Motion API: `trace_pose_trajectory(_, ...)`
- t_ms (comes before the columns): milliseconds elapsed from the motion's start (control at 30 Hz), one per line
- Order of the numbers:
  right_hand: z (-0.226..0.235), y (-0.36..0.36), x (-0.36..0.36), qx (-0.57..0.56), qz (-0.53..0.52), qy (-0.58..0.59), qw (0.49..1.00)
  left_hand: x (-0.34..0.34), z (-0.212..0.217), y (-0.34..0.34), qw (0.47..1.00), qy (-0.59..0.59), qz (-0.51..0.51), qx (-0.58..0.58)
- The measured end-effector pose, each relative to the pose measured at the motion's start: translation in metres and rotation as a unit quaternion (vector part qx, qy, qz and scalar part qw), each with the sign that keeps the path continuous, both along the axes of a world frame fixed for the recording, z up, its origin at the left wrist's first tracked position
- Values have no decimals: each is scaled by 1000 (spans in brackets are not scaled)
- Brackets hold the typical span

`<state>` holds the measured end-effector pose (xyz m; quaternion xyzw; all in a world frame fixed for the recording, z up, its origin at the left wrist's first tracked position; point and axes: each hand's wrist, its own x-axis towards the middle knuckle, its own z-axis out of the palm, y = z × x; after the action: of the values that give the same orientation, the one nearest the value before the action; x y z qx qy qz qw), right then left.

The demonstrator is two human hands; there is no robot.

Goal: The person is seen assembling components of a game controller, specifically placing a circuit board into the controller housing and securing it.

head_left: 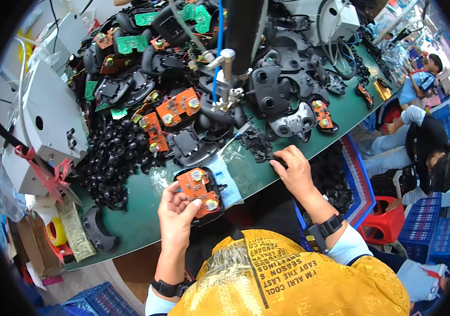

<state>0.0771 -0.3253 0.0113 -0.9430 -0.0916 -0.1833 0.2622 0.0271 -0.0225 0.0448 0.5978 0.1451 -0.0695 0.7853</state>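
Note:
My left hand [176, 215] grips a black game controller shell [215, 185] with an orange circuit board [197, 190] in it. The thumb presses on the board's lower edge and the fingers wrap the shell's left side. Beneath and beyond the shell, a light-blue cloth [230, 178] lies at the table's near edge. My right hand [296, 171] is beside a small heap of black plastic parts [256, 143], thumb and forefinger curled close together. Whatever may be between those fingertips is too small to make out. A thin white-tipped tool [241, 130] lies left of the heap.
Controller shells and boards pile up across the green table [140, 227]. Black thumbstick caps [110, 158] heap at left beside a grey metal box [51, 129]. A vertical post with a metal fixture [227, 97] stands ahead. Right are a blue-rimmed bin [364, 181], red stool [380, 218] and co-workers.

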Motion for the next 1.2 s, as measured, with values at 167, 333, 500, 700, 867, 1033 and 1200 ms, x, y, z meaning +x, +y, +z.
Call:
trace_pose_trajectory(167, -1, -3, 4, -23, -1, -2, 1000, 6, -1, -5, 999, 12, -32, 19)
trace_pose_trajectory(333, 1, -4, 7, -18, 23, -24, 999, 7, -1, -5, 998, -4, -30, 51)
trace_pose_trajectory(500, 16, 15, -3, 226, -6, 168, 959, 5, 5, -3, 1000, 13, -14, 25)
trace_pose_trajectory(700, 7, 17, -12, 143, 27, 99, 984, 9, 4, -5, 999, 9, -25, 23)
trace_pose_trajectory(867, 1, 13, -16, 75, 57, 39, 995, 9, 8, -8, 1000, 12, -24, 14)
trace_pose_trajectory(1033, 0, 11, -18, 10, 95, 2, 995, 11, 10, -9, 999, 13, -23, 18)
trace_pose_trajectory(1200, 1, 6, -21, 46, 108, 5, 993, 11, 9, -9, 1000, 13, -23, 14)
